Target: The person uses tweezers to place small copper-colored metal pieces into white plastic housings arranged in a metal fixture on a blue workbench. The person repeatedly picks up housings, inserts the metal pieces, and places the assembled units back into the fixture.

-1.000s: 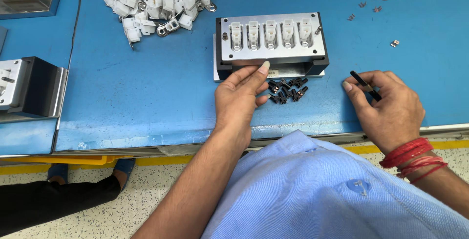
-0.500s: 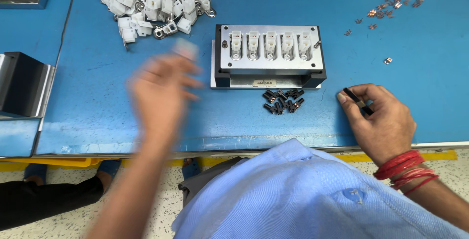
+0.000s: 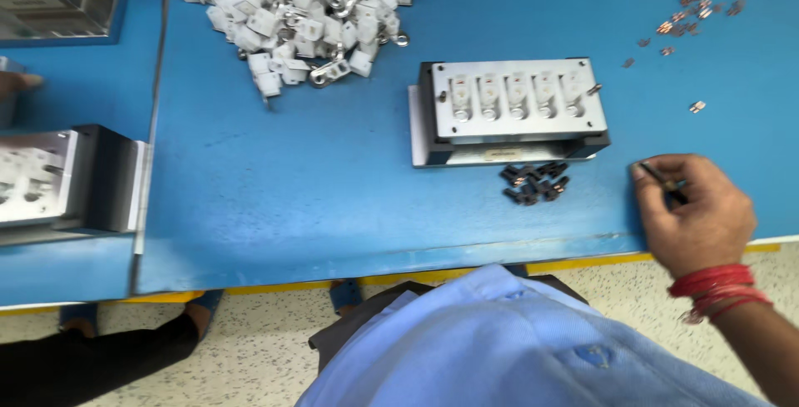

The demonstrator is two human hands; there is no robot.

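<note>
Right hand rests at 4 o'clock on the blue table, fingers curled and pinched on a thin black tool, red thread bands on the wrist. Left hand out of view; the fingertip at far 9 o'clock can't be assigned to anyone. Metal jig block with five seated white parts sits at 1 o'clock, small black pieces heaped just in front of it, near the right hand. White plastic housings piled at 12 o'clock, copper contacts scattered at 2 o'clock, second metal fixture at 9 o'clock.
</note>
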